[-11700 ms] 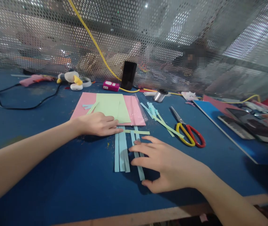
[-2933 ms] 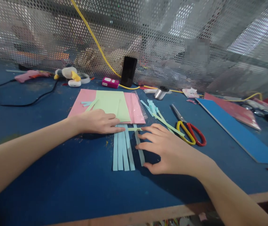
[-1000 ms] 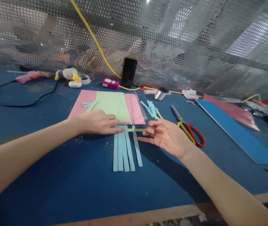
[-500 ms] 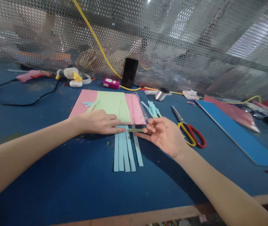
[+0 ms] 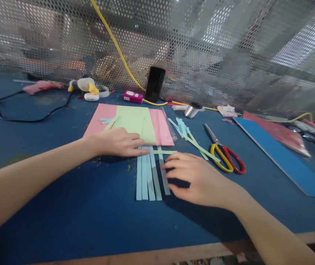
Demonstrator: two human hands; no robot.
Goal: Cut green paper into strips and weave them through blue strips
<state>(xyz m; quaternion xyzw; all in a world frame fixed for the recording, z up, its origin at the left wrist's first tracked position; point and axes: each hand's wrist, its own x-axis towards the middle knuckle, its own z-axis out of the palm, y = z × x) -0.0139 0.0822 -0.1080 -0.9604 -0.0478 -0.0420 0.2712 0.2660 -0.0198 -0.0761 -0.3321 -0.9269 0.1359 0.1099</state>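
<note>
Several light-blue paper strips (image 5: pixel 148 180) lie side by side, their top ends running under a stack of pink paper (image 5: pixel 93 119) and light-green paper (image 5: pixel 132 117). My left hand (image 5: pixel 118 142) rests flat on the stack's front edge, its outstretched index finger pressing at the strips' upper ends. From that fingertip a narrow green paper strip (image 5: pixel 166 152) runs crosswise to the right over the blue ones. My right hand (image 5: pixel 201 178) is open, palm down with fingers spread, beside the rightmost blue strip (image 5: pixel 167 188). Its fingertips reach that strip's edge; whether they touch it I cannot tell.
Scissors (image 5: pixel 223 152) with yellow and red handles lie right, near loose green and blue strips (image 5: pixel 190 136). Behind stand a wire spool (image 5: pixel 192 110), a black phone (image 5: pixel 155 84) and a magenta box (image 5: pixel 133 96). A blue board (image 5: pixel 281 158) lies far right.
My right hand has let go of the green strip's right end, turned palm down and spread its fingers. Loose green strips now show near the scissors. My left hand stays put.
</note>
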